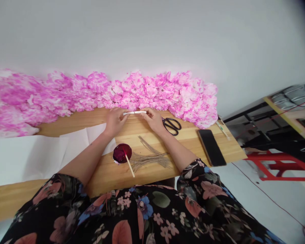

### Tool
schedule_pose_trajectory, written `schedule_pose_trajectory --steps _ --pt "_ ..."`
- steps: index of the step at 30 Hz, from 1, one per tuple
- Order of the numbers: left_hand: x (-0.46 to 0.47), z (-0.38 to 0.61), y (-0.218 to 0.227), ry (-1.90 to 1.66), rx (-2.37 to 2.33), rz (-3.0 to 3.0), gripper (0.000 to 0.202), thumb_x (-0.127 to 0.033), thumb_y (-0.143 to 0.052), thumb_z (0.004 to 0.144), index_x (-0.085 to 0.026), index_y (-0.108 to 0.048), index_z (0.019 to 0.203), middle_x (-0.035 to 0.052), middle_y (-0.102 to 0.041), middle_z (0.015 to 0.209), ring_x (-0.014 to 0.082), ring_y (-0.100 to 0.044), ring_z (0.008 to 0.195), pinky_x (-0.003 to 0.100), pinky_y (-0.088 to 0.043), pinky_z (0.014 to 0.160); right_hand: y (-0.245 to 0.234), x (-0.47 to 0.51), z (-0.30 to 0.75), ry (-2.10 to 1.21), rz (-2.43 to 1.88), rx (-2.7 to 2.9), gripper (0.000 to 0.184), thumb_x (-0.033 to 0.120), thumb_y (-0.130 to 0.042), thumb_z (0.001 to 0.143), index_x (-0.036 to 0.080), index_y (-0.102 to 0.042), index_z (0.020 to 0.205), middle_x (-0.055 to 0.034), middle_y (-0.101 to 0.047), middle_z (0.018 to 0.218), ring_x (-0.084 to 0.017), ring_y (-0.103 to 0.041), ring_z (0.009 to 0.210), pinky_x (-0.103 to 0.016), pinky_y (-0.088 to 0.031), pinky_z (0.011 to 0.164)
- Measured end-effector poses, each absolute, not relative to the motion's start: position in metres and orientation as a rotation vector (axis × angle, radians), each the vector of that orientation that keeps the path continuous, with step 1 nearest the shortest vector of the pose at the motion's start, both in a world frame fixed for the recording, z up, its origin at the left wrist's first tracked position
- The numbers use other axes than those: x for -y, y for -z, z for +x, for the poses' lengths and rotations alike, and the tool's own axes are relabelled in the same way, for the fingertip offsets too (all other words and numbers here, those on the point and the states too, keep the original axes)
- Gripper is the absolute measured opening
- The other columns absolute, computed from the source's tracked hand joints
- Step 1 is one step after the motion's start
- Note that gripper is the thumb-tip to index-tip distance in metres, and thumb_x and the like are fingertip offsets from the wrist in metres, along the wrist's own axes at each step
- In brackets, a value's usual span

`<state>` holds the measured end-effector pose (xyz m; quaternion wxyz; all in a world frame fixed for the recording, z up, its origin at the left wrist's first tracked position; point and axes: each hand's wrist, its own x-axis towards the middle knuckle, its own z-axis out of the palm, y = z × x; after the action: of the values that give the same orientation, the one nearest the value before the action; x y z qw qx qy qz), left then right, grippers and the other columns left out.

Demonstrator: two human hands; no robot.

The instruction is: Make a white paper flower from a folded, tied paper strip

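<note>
The person's left hand and right hand have a slim white strip between them, each hand's thumb and fingers clamped on one end of it. The strip is above the far part of the wooden table, just in front of a long bank of ruffled pink-and-white flowers. It looks narrow and nearly straight, running crosswise and close to level, with plain white surfaces that carry none of the flowers' pink. Near its middle sits a small darker band, where the strip seems slightly pinched; whether this is a tie or a fold is too small to tell. The ends are partly hidden by the fingers.

Black-handled scissors lie just beside the right hand. Nearer the person, thin brownish stems lie in a loose, crossing bundle, beside a round dish of deep red liquid with a pale stick leaning out of it. White sheets spread under and beyond the left forearm, and a dark phone rests toward the table's right end.
</note>
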<state>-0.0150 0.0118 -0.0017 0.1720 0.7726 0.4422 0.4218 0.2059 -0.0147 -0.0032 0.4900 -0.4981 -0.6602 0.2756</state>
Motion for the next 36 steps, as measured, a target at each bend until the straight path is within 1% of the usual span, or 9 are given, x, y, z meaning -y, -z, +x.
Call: schedule_pose_trajectory --steps 3,8,11,13,18,24,28,31,36 --pt "-0.011 -0.014 0.002 -1.228 -1.288 2.138 0.020 -0.036 -0.063 0.092 -0.022 -0.076 0.096 0.0047 -0.073 0.084 0.0236 -0.065 0.087 0.039 -0.048 0.092 0.002 0.015 0.206 -0.656 -1.209 1.604 0.025 0.043 -0.063 0.093 0.021 -0.075 0.097 -0.0019 -0.075 0.091 -0.017 -0.065 0.080 -0.029 -0.050 0.074" --pt "-0.011 -0.014 0.002 -1.326 -1.231 1.934 0.025 -0.034 -0.056 0.095 -0.019 -0.072 0.107 0.0077 -0.076 0.100 0.0226 -0.069 0.097 0.037 -0.051 0.095 0.002 0.015 0.205 -0.666 -1.189 1.603 0.023 0.038 -0.061 0.093 0.021 -0.075 0.100 -0.0028 -0.076 0.099 -0.018 -0.067 0.085 -0.030 -0.051 0.079" --pt "-0.013 -0.014 0.003 -1.378 -1.172 1.794 0.032 -0.034 -0.050 0.098 -0.017 -0.066 0.120 0.0086 -0.076 0.103 0.0208 -0.070 0.099 0.036 -0.052 0.096 0.002 0.015 0.206 -0.635 -1.188 1.616 0.023 0.035 -0.060 0.092 0.022 -0.076 0.102 -0.0028 -0.077 0.100 -0.018 -0.066 0.083 -0.031 -0.051 0.080" --pt "-0.014 -0.015 0.003 -1.349 -1.135 1.740 0.034 -0.037 -0.050 0.098 -0.017 -0.063 0.122 0.0085 -0.076 0.101 0.0200 -0.070 0.098 0.034 -0.052 0.093 0.002 0.015 0.206 -0.616 -1.202 1.629 0.025 0.035 -0.058 0.092 0.022 -0.077 0.103 -0.0029 -0.078 0.100 -0.018 -0.065 0.080 -0.032 -0.051 0.078" --pt "-0.012 -0.013 0.000 -1.143 -1.043 1.749 0.039 -0.049 -0.056 0.093 -0.017 -0.068 0.112 0.0086 -0.075 0.099 0.0194 -0.069 0.089 0.030 -0.052 0.079 0.002 0.016 0.206 -0.614 -1.219 1.630 0.026 0.034 -0.059 0.092 0.023 -0.077 0.105 -0.0033 -0.078 0.101 -0.018 -0.064 0.077 -0.032 -0.051 0.076" --pt "-0.008 -0.007 -0.001 -1.013 -0.931 1.682 0.036 -0.045 -0.071 0.079 -0.018 -0.069 0.103 0.0038 -0.072 0.080 0.0154 -0.062 0.065 0.027 -0.047 0.061 0.004 0.015 0.206 -0.663 -1.183 1.628 0.028 0.033 -0.059 0.090 0.023 -0.078 0.108 -0.0046 -0.078 0.108 -0.021 -0.068 0.093 -0.035 -0.054 0.084" --pt "-0.010 -0.005 0.003 -1.028 -0.886 1.630 0.034 -0.041 -0.073 0.076 -0.018 -0.068 0.100 0.0025 -0.070 0.076 0.0144 -0.062 0.064 0.025 -0.048 0.060 0.007 0.012 0.206 -0.809 -1.130 1.557 0.037 0.040 -0.062 0.090 0.023 -0.074 0.120 -0.0058 -0.077 0.113 -0.019 -0.069 0.088 -0.032 -0.057 0.076" --pt "-0.010 -0.005 0.004 -1.045 -0.885 1.606 0.032 -0.039 -0.073 0.076 -0.018 -0.067 0.099 0.0011 -0.068 0.074 0.0133 -0.061 0.062 0.025 -0.048 0.059 0.008 0.010 0.206 -0.857 -1.140 1.526 0.040 0.045 -0.064 0.089 0.023 -0.074 0.120 -0.0056 -0.077 0.111 -0.017 -0.068 0.082 -0.030 -0.057 0.070" --pt "-0.009 -0.004 0.000 -1.062 -0.883 1.604 0.032 -0.039 -0.071 0.079 -0.018 -0.065 0.103 0.0012 -0.070 0.078 0.0146 -0.064 0.068 0.027 -0.050 0.067 0.010 0.010 0.205 -0.873 -1.136 1.515 0.038 0.046 -0.064 0.089 0.022 -0.076 0.115 -0.0068 -0.077 0.112 -0.019 -0.071 0.091 -0.031 -0.058 0.075"
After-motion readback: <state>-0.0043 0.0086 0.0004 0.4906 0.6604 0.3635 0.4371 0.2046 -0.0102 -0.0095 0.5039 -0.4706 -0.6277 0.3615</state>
